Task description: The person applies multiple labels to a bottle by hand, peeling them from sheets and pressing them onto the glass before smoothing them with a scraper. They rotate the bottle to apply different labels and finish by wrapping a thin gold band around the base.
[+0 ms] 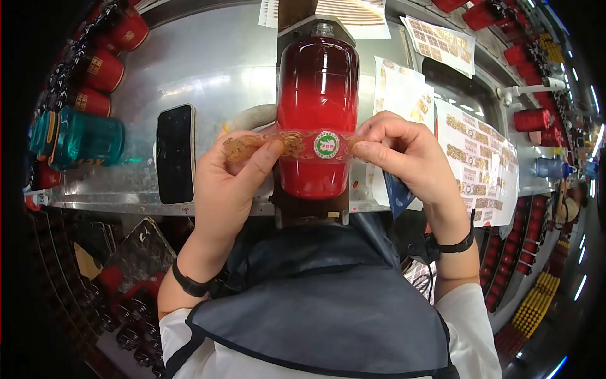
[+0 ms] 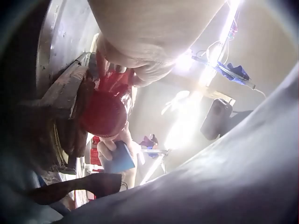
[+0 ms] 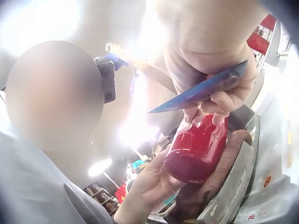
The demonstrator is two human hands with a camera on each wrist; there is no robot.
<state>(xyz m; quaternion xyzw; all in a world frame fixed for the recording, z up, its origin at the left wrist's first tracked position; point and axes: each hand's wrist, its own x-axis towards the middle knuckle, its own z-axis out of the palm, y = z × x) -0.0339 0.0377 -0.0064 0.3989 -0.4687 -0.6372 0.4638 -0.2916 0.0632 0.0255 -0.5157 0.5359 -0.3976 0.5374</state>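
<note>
While a smooth, dark apron (image 1: 322, 316) fills the lower middle of the head view, the left hand (image 1: 233, 180) and right hand (image 1: 407, 151) face each other just above it, near the centre. Each grip pinches one end of a thin, translucent strip label (image 1: 303, 145), gold-patterned and bearing a round green-and-white emblem. The right hand also holds a flat, pointed blue scraper-like piece (image 3: 201, 91). The strip spans the lower part of a glossy bottle (image 1: 319, 82) lying on its side, upper centre, its red deepening to near-black towards a clear glass neck (image 1: 324, 30); whether strip and bottle touch is unclear. Just left of the bottle curves a rounded, rough-textured roll (image 1: 252, 118). Farther left, a flat, black-screened phone (image 1: 175, 155) lies on the scuffed metal surface (image 1: 214, 57), near a translucent teal bottle (image 1: 95, 138). At right spread paper sticker sheets (image 1: 476, 164) with gold patterns. Beyond, upper left, cluster shiny red containers (image 1: 104, 69).
</note>
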